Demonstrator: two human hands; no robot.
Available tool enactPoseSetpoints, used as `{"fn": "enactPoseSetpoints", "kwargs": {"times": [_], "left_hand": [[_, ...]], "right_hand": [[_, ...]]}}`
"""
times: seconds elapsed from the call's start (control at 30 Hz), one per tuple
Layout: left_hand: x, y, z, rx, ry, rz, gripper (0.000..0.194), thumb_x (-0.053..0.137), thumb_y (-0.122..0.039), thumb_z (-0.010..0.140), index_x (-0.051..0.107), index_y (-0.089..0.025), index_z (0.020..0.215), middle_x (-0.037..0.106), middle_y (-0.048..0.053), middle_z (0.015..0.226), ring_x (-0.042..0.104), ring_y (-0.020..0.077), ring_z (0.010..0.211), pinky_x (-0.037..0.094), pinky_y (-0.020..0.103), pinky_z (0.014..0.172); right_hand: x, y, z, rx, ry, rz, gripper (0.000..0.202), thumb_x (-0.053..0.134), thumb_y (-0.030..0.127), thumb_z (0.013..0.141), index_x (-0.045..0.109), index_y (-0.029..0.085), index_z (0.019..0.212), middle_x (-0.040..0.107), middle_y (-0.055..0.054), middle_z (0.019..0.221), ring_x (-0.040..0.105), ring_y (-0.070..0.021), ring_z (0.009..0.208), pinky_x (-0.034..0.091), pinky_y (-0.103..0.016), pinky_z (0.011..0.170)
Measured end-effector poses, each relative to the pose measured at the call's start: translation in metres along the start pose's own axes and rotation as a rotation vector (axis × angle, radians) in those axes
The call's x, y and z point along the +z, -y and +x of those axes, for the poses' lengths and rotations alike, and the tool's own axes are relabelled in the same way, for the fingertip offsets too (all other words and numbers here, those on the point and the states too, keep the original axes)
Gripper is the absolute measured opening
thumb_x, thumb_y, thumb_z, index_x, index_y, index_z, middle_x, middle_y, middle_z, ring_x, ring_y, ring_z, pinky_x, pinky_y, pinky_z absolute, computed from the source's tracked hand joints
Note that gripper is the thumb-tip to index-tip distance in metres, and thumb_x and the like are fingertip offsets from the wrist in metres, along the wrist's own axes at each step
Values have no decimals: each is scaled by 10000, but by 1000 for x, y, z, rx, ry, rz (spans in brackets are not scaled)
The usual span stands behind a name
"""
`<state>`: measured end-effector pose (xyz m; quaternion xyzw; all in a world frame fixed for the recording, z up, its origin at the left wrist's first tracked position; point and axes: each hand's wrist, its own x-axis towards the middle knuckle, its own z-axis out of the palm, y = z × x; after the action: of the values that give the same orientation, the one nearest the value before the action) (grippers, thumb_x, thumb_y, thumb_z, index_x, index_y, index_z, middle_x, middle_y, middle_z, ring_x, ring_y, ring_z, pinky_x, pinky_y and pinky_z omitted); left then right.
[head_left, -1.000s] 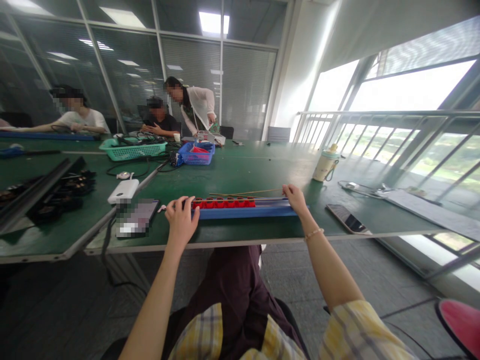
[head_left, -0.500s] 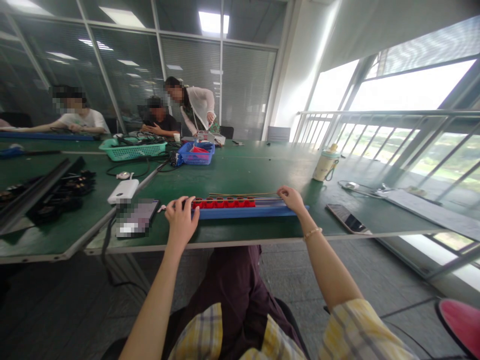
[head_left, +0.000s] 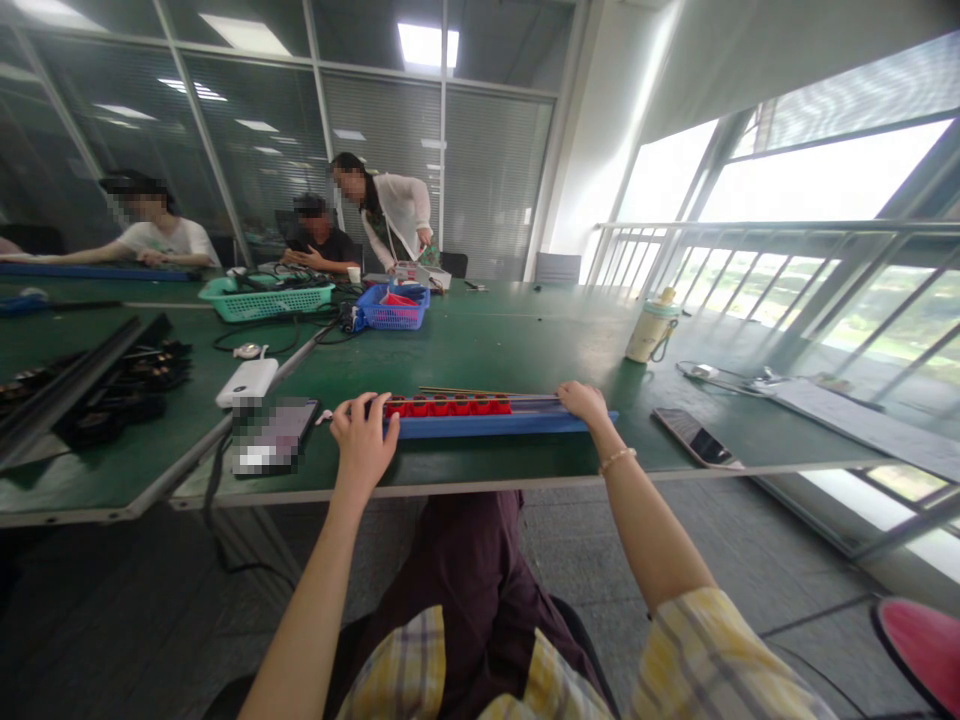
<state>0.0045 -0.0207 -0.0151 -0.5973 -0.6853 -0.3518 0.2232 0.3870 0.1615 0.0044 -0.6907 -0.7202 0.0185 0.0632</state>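
Note:
A long blue channel (head_left: 495, 426) lies near the table's front edge, with a row of red blocks (head_left: 448, 407) inside its left and middle part. My left hand (head_left: 364, 435) is closed round the channel's left end, thumb on the near side and fingers over the top. At the right end my right hand (head_left: 585, 403) is closed over the channel's rim, fingertips curled out of sight on the far side. A thin yellowish strip (head_left: 457, 390) runs just behind the red blocks towards my right hand. Whether my right fingers hold it is hidden.
Phones lie left (head_left: 277, 435) and right (head_left: 694, 437) of the channel. A white power bank (head_left: 247, 383), a tumbler (head_left: 651, 328), a green basket (head_left: 266, 300) and a blue basket (head_left: 394, 308) stand farther back. Black parts (head_left: 127, 390) lie left. Several people sit or stand beyond.
My right hand has come down onto the channel's right end, and the strip's right part has dropped with it. The left hand stays put. A standing person's hand has moved slightly.

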Motion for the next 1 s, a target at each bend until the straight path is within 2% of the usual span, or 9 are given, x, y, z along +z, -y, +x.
{"fn": "enactPoseSetpoints", "kwargs": {"times": [0.27, 0.43, 0.67, 1.0], "left_hand": [[-2, -2, 0, -2, 11, 1, 430, 431, -411, 961, 612, -205, 1293, 531, 146, 1353, 372, 357, 1227, 352, 520, 1005], [-2, -2, 0, -1, 8, 4, 432, 428, -406, 958, 616, -198, 1287, 533, 154, 1345, 372, 354, 1221, 347, 516, 1002], [-1, -1, 0, -5, 8, 0, 433, 439, -403, 949, 621, -202, 1286, 535, 157, 1343, 364, 355, 1217, 340, 520, 1000], [-2, -2, 0, 1, 5, 2, 431, 430, -406, 957, 619, -203, 1286, 531, 150, 1350, 364, 351, 1224, 338, 508, 1014]], "right_hand": [[-2, 1, 0, 0, 29, -52, 484, 307, 300, 961, 748, 221, 1143, 697, -136, 1243, 620, -310, 1179, 445, -401, 978], [2, -2, 4, -7, 10, -22, 481, 318, 315, 963, 753, 235, 1150, 690, -132, 1259, 618, -310, 1182, 444, -420, 995], [6, -6, 5, -69, -19, 26, 456, 334, 305, 967, 743, 313, 1167, 708, -93, 1228, 624, -291, 1187, 425, -455, 1024], [6, -7, 7, -91, 16, 60, 483, 294, 276, 969, 738, 292, 1158, 691, -86, 1276, 618, -289, 1198, 397, -481, 1039]]}}
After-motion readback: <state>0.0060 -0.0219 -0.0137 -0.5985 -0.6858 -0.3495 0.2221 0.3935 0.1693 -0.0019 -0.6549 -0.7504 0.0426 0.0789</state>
